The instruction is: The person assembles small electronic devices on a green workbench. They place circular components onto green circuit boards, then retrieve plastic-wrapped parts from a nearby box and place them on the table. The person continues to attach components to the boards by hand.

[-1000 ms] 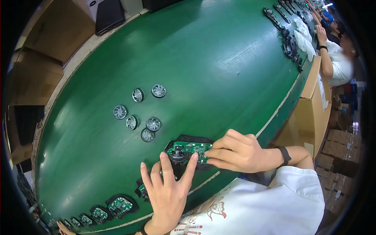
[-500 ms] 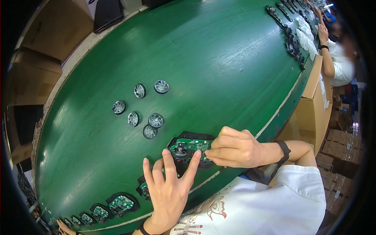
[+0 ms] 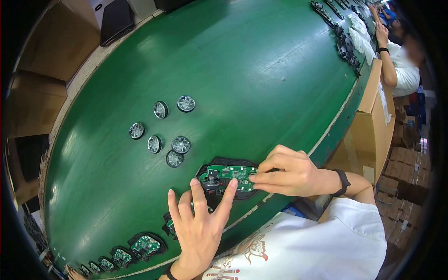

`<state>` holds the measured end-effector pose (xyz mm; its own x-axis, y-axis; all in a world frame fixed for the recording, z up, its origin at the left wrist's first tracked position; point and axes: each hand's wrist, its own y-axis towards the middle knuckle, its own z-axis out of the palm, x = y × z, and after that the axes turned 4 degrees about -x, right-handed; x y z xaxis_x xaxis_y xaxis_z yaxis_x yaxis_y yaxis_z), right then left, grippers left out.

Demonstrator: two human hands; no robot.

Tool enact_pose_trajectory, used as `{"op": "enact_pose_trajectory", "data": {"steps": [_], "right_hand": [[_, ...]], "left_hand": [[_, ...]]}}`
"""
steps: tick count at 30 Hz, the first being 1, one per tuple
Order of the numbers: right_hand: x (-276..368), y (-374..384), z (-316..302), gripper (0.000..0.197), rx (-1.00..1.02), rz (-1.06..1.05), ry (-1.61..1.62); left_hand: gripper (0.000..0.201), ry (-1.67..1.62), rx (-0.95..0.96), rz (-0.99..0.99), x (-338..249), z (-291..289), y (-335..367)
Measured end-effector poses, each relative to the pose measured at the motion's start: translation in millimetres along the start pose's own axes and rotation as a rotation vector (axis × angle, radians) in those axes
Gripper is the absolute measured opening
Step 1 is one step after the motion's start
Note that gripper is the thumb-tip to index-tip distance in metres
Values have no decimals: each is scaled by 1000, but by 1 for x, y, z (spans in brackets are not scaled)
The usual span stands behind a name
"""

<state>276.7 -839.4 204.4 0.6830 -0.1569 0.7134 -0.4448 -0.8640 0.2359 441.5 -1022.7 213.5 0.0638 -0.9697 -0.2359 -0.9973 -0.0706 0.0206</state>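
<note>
A green circuit board [image 3: 227, 172] sits in a black plastic housing [image 3: 233, 162] near the table's front edge. At its left end is a black-rimmed wheel [image 3: 211, 185]. My left hand [image 3: 201, 224] is open, fingers spread; its index fingertip rests on the board and another fingertip lies by the wheel. My right hand [image 3: 291, 173] is closed in a pinch at the board's right end; whatever lies between the fingertips is hidden. Part of another board in a black housing [image 3: 169, 227] shows beside my left hand, mostly covered by it.
Several loose spoked wheels [image 3: 180, 144] lie on the green table [image 3: 261, 93]. A row of boards in black housings [image 3: 145, 245] runs along the front left edge. Black parts [image 3: 345, 49] and white plastic bags [image 3: 360, 36] lie far right, near another person's arm [image 3: 387, 65]. A cardboard box [image 3: 364, 135] stands at right.
My right fingertips have shifted slightly right along the board. My left hand keeps its place on it. The whole view has moved a little, so the loose wheels appear further left.
</note>
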Motion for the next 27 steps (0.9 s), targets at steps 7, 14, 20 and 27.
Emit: {"op": "enact_pose_trajectory", "data": {"steps": [7,14,20,27], "right_hand": [[9,4,8,20,16,-200,-296],[24,2,3,33,158,-312,-581],[13,-4,-14,41,146,-331,-654],[-77,34,-83,34,37,3,-940]], "left_hand": [[54,1,44,14,3,-3,-1],[72,-88,58,-26,3,-3,3],[78,-196,23,-145,18,-45,-13],[76,-70,156,-238,18,-47,-51]]}}
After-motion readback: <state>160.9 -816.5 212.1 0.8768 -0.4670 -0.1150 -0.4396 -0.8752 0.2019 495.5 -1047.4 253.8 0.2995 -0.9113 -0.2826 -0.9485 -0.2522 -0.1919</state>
